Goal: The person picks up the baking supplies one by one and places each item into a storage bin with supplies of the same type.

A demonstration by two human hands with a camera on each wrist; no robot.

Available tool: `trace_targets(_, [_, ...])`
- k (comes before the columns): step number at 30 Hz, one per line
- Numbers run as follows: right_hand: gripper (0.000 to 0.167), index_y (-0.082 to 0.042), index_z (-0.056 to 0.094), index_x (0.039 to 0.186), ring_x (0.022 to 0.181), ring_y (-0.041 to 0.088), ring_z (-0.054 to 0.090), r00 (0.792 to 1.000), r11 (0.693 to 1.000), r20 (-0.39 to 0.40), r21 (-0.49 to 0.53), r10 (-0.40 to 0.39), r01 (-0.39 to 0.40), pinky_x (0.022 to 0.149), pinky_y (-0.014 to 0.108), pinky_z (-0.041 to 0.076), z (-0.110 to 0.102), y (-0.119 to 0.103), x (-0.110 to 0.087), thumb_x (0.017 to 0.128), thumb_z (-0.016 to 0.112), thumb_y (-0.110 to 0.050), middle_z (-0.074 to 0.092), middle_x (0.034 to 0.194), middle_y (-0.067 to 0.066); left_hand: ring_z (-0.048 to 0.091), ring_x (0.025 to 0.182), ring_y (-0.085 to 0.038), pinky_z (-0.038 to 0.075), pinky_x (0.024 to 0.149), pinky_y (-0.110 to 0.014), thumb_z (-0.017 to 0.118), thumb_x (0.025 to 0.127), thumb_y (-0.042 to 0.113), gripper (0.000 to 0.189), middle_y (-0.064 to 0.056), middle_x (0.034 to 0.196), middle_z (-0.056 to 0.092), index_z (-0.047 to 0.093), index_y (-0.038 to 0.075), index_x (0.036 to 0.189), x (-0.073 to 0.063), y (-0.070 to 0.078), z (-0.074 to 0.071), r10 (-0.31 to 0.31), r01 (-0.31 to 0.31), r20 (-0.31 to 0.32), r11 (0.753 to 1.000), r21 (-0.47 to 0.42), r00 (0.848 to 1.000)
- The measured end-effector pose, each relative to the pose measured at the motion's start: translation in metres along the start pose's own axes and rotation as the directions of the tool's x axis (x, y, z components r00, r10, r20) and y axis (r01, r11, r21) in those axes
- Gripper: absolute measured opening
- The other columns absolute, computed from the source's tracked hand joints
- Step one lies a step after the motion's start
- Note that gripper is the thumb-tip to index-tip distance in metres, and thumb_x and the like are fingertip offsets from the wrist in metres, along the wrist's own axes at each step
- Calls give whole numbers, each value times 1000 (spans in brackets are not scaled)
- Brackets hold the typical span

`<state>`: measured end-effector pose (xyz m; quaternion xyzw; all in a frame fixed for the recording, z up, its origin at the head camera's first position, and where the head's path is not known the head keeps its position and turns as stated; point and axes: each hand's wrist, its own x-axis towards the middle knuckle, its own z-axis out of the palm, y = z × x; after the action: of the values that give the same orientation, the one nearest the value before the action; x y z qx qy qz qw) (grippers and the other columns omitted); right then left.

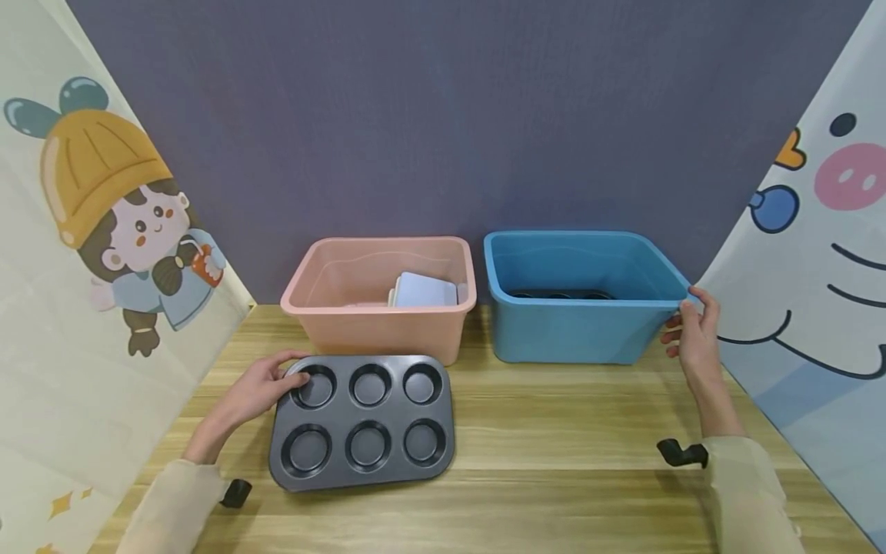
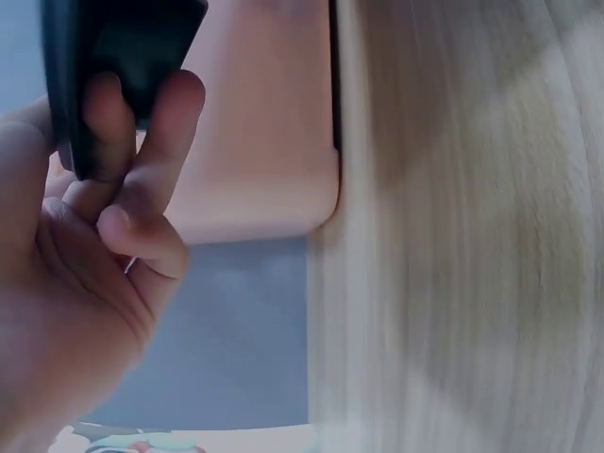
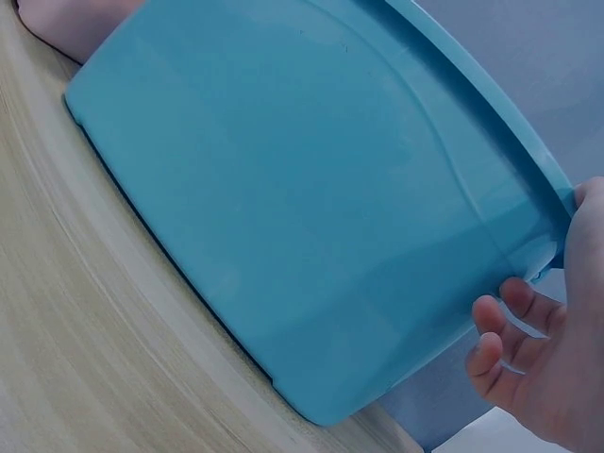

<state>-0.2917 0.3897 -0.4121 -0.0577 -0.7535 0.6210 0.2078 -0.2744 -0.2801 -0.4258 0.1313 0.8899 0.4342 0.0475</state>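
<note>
My left hand point(image 1: 252, 391) grips a dark grey muffin tin point(image 1: 349, 422) by its far left corner, thumb on top over a cup. From below, the left wrist view shows the fingers point(image 2: 151, 179) curled under the dark tin point(image 2: 127, 57). The tin has several round cups and is held in front of the pink bin point(image 1: 384, 331). My right hand point(image 1: 699, 338) pinches the front right rim corner of the blue bin point(image 1: 567, 331). Seen by the right wrist camera, its other fingers point(image 3: 514, 330) curl beside the blue wall point(image 3: 283, 208). Black cups show inside the blue bin.
Inside the pink bin lies a pale blue and white boxy item point(image 1: 424, 291). Both bins stand side by side on a wood-grain table point(image 1: 554, 446), against a dark blue-grey backdrop point(image 1: 450, 115). Cartoon-printed panels point(image 1: 124, 200) flank the table on both sides.
</note>
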Motion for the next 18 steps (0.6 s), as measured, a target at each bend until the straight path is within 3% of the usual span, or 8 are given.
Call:
trace_targets(4, [46,-32,22,151,59,6,57,1000,1000,-7,-25,1,-2,47,23,45,-3,7,4,107,33,-39,52,86,-5,60,55,-12,42,52,-27,64,97,28,42,-3,65,66,55,13,135,1,2,1,20,-20,-4,1000,9,1000])
trace_targets(10, [46,-32,20,151,60,7,57,1000,999,-4,-51,5,-6,49,25,46,-5,12,7,107,32,-40,52,88,-6,46,47,-9,36,46,-27,64,97,27,41,2,57,52,57,15,135,0,7,5,64,-63,-38,997,43,997])
trace_targets(14, [46,-31,21,151,59,6,57,1000,999,-1,-37,8,-9,48,24,46,-1,0,0,107,32,-39,52,87,-5,35,43,-4,32,43,-27,65,97,24,38,8,55,37,58,16,133,-1,14,10,136,-126,-90,987,103,987])
trace_targets(18, [45,-31,22,150,59,7,57,1000,1000,-1,-21,13,-13,48,25,46,0,-4,-2,107,32,-39,52,86,-5,32,44,-3,31,43,-27,64,97,26,37,9,55,34,58,19,133,0,20,14,172,-155,-124,979,136,977])
